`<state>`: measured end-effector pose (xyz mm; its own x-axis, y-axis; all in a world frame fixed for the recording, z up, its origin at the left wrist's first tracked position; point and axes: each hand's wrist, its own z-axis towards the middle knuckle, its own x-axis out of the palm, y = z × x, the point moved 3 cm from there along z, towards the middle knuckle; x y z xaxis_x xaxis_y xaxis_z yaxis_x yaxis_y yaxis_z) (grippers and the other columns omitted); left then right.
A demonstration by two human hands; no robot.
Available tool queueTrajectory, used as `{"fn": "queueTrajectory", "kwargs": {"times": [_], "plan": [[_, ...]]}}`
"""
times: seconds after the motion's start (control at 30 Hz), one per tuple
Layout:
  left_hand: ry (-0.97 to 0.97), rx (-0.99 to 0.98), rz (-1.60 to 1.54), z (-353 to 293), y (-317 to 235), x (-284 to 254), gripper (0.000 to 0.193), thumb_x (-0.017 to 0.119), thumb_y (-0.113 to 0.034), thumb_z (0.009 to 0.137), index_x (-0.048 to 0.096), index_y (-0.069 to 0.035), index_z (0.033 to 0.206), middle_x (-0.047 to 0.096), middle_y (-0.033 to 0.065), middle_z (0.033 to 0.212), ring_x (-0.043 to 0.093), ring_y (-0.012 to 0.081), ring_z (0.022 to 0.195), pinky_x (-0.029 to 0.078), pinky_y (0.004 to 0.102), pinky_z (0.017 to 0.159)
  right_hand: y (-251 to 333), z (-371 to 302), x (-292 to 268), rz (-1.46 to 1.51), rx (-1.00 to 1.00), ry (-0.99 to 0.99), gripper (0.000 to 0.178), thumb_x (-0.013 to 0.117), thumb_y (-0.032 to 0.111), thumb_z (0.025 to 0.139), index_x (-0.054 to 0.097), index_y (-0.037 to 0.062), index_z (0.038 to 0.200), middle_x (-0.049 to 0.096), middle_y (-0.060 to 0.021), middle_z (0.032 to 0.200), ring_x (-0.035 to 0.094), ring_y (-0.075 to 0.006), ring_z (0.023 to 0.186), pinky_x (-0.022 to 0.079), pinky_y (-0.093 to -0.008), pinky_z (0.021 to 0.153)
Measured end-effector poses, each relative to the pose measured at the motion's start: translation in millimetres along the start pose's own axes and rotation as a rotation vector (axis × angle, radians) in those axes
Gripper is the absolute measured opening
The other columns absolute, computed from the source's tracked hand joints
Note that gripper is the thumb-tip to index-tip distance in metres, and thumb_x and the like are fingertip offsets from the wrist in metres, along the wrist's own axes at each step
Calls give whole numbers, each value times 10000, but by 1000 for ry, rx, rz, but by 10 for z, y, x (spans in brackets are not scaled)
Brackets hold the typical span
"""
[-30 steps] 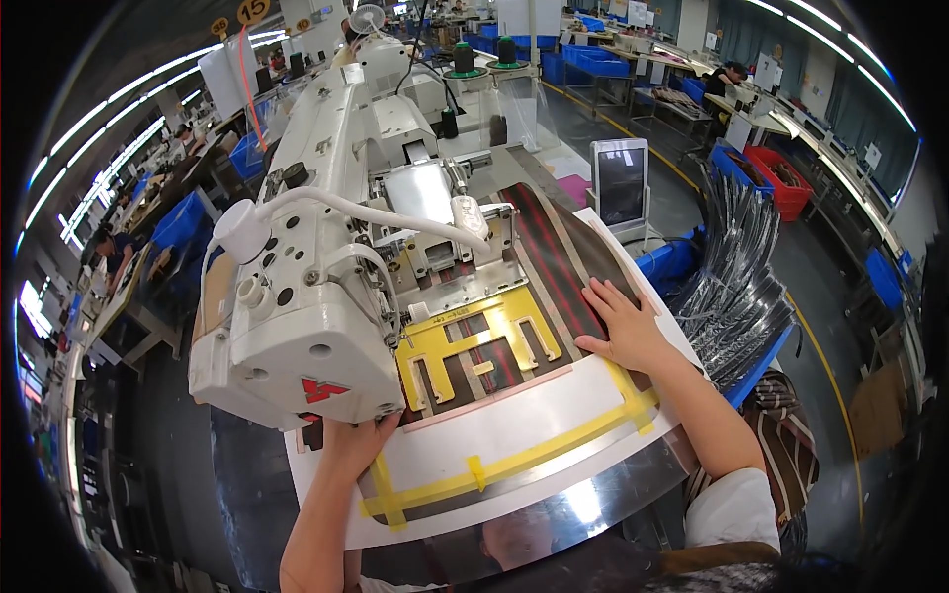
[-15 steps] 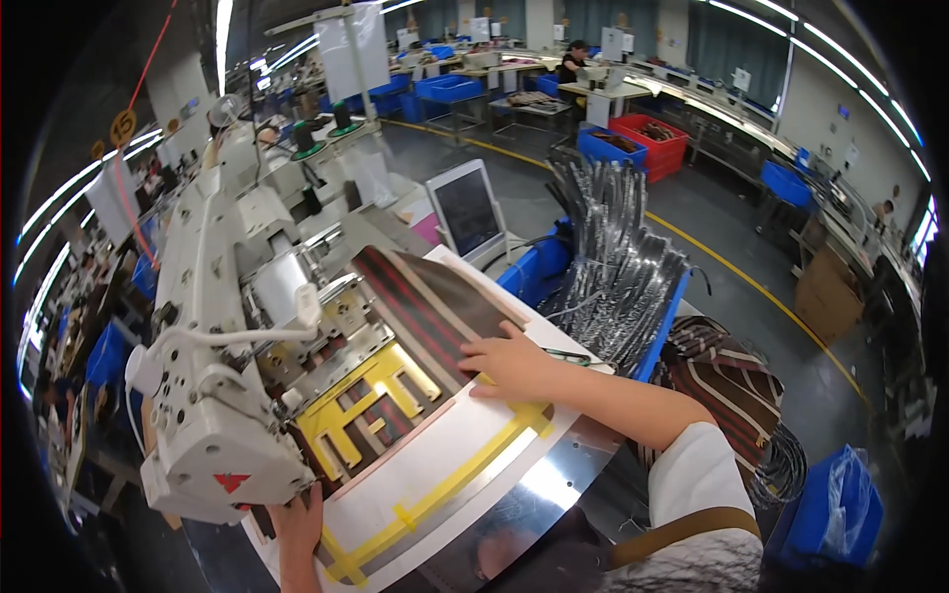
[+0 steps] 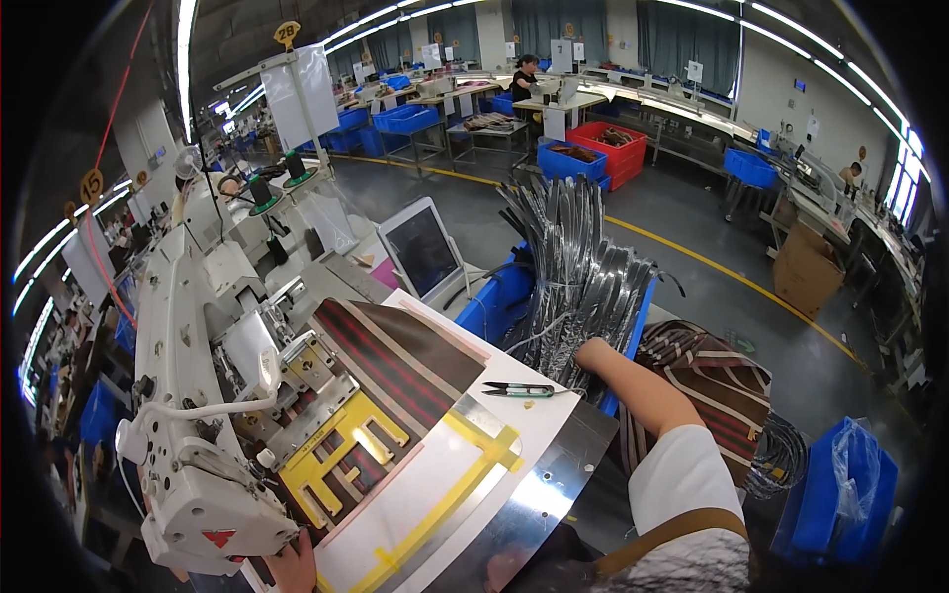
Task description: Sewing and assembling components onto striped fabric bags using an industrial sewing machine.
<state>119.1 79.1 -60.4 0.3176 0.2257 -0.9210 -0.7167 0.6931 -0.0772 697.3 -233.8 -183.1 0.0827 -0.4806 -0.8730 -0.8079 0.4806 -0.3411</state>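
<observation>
My right hand [image 3: 591,356] reaches into the blue bin [image 3: 497,304] and touches the thick bundle of glossy black strips [image 3: 583,267]; its fingers are hidden among them. At the near left, my left hand [image 3: 292,569] rests by the lower edge of the white sewing machine head [image 3: 213,509]. Its fingertips are mostly hidden there, so whether they grip the cloth is unclear. Under the machine's clamp lies striped brown and red fabric [image 3: 420,341], with a yellow slotted template [image 3: 346,450] over its near part. A white sheet with yellow tape [image 3: 450,494] lies nearest me.
Thread snips [image 3: 519,389] lie on the white sheet beside the bin. A tablet screen [image 3: 422,247] stands behind the fabric. Striped cloth [image 3: 707,390] hangs right of the bin, above another blue bin [image 3: 840,489]. A person [image 3: 526,79] sits at a far table.
My right hand has left the fabric and moved right into the black strips. The snips now show fully. My left hand stays beside the machine head, and the view has shifted.
</observation>
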Motion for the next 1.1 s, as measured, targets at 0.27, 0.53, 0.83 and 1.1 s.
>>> {"fn": "queueTrajectory", "kwargs": {"times": [0.27,0.53,0.83,1.1], "plan": [[-125,74,-2,-23,71,105,461,626,-293,811,552,5,1155,528,240,1160,471,437,1080,374,519,917,-52,-222,-282,99,-56,-79,204,557,214,760,692,78,830,670,-132,825,650,-301,812,513,-428,689],[-86,196,-110,-91,-243,-155,352,614,-183,771,571,17,1057,569,243,1068,535,432,973,414,500,889,-424,-1431,-2016,507,355,-255,415,518,350,878,649,-20,742,653,-156,715,645,-280,631,506,-378,606],[504,238,-1004,-308,-1508,-1202,409,438,-290,940,473,16,1209,583,178,1130,545,273,1087,408,384,940,1855,-2501,-2665,1428,-664,190,450,377,386,966,585,12,827,596,-62,650,582,-121,574,483,-244,546],[120,-80,-1607,-242,-1518,-1249,354,311,-298,994,500,1,989,486,43,570,460,107,474,387,213,470,2910,-2491,-2575,1130,-1161,78,417,365,378,957,619,47,970,646,-61,744,616,-196,694,480,-347,703]]}}
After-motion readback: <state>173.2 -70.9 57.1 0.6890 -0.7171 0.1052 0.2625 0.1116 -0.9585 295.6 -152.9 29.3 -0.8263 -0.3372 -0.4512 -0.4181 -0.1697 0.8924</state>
